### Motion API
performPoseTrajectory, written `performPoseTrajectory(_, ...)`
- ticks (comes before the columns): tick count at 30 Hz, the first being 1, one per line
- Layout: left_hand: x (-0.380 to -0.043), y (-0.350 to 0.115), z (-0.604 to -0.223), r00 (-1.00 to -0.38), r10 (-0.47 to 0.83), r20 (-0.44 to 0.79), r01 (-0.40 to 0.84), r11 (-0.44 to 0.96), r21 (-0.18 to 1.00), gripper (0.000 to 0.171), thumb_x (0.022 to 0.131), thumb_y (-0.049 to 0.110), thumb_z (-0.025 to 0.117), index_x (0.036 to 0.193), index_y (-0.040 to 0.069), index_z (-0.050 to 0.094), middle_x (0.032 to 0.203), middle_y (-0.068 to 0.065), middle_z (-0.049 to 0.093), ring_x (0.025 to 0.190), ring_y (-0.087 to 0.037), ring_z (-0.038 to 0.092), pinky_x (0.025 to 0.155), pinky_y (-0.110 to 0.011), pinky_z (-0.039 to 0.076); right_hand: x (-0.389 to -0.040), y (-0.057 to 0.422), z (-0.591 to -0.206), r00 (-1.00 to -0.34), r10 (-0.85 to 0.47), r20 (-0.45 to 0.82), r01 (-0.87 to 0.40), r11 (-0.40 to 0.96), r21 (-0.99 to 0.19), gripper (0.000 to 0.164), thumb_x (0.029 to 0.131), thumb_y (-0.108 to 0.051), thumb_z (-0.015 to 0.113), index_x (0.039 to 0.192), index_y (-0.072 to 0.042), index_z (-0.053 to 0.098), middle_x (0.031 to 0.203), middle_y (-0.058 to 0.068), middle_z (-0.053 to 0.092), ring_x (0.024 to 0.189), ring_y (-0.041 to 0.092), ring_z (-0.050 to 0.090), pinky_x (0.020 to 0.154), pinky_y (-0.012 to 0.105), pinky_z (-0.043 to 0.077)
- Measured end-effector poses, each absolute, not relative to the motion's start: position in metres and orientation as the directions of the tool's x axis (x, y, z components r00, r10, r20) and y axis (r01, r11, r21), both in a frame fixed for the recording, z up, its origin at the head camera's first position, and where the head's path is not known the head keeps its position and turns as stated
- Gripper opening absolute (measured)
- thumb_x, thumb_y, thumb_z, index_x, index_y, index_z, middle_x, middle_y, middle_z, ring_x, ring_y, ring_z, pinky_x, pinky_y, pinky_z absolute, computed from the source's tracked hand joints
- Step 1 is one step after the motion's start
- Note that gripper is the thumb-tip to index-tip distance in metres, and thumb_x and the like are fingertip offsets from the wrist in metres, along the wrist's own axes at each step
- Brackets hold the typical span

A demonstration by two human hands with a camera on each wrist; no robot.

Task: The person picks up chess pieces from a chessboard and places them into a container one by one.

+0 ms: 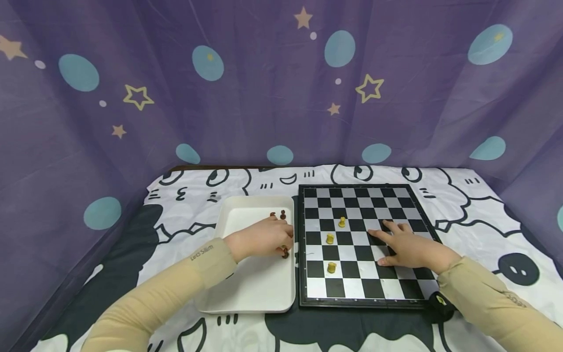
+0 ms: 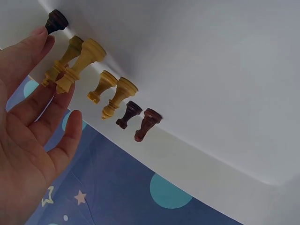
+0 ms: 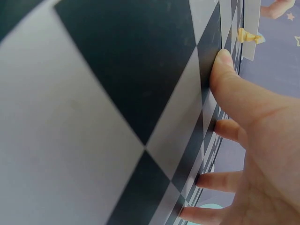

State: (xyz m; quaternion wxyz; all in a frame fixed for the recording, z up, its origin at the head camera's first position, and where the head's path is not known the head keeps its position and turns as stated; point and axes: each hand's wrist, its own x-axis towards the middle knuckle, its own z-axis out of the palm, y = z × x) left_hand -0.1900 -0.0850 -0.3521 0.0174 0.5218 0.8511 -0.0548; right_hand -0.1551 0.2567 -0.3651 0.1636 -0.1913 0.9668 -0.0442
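Note:
Inside the white tray (image 1: 250,288), my left hand (image 1: 266,237) reaches to the right wall. Thumb and forefinger pinch the top of a dark brown chess piece (image 2: 57,19), whose base shows in the left wrist view. The other fingers spread out behind two yellow chess pieces (image 2: 82,63). Two smaller yellow pieces (image 2: 115,93) and two dark pieces (image 2: 140,117) line the same wall. My right hand (image 1: 404,247) rests spread on the right half of the chessboard (image 1: 365,304), its fingertips (image 3: 224,57) against the squares.
Three yellow chess pieces (image 1: 330,238) stand apart on the board's left half. The tray and board lie side by side on a patterned cloth (image 1: 475,215). A purple curtain (image 1: 272,112) hangs behind. Near the right sleeve is a small black object (image 1: 441,304).

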Motion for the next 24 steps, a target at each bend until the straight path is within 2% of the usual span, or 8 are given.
performPoseTrajectory(18, -0.192, -0.085, -0.354, -0.458, 0.883, -0.103, 0.889, 0.451, -0.082, 0.007, 0.078, 0.028, 0.076, 0.078, 0.023, 0.070, 0.088, 0.008, 0.061, 0.083, -0.011, 0.055, 0.070, -0.025, 0.042, -0.154, 0.257, -0.365, -0.875, -0.386, -0.293, -0.358, 0.922, -0.145, 0.080, 0.077, -0.059, 0.063, 0.140, -0.015, 0.043, 0.143, 0.033, 0.027, 0.123, 0.058, 0.031, 0.082, 0.067, 0.044)
performPoseTrajectory(24, -0.191, -0.085, -0.345, -0.469, 0.877, -0.103, 0.883, 0.465, -0.061, 0.009, 0.078, 0.020, 0.076, 0.075, 0.021, 0.068, 0.090, 0.007, 0.061, 0.083, -0.012, 0.054, 0.071, -0.028, 0.043, -0.155, 0.257, -0.366, -0.875, -0.379, -0.302, -0.352, 0.925, -0.141, 0.079, 0.078, -0.059, 0.063, 0.141, -0.015, 0.042, 0.144, 0.033, 0.027, 0.123, 0.057, 0.031, 0.083, 0.067, 0.044)
